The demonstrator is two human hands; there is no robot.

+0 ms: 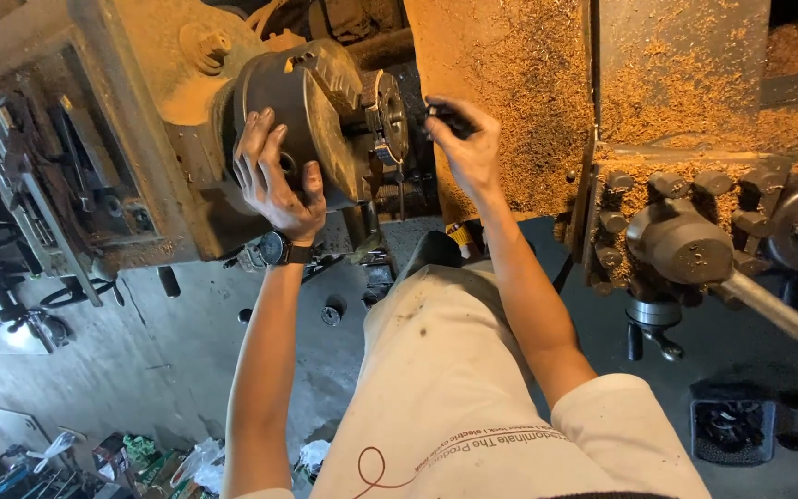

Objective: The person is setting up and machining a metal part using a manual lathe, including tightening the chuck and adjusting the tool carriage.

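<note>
I lean over a lathe coated in brown chips. My left hand (274, 180), with a dark watch on the wrist, lies flat with fingers spread on the big round chuck (311, 111). A round metal workpiece (388, 115) sits at the chuck's face. Just to the right of it, my right hand (468, 143) pinches a small dark part (445, 118) between its fingertips.
The tool post (681, 240) with several bolt heads and a long lever (778, 314) stands at the right. Chips cover the carriage (510, 92). The headstock (113, 120) fills the left. Tools and clutter lie on the grey floor (122, 370); a dark crate (731, 425) sits lower right.
</note>
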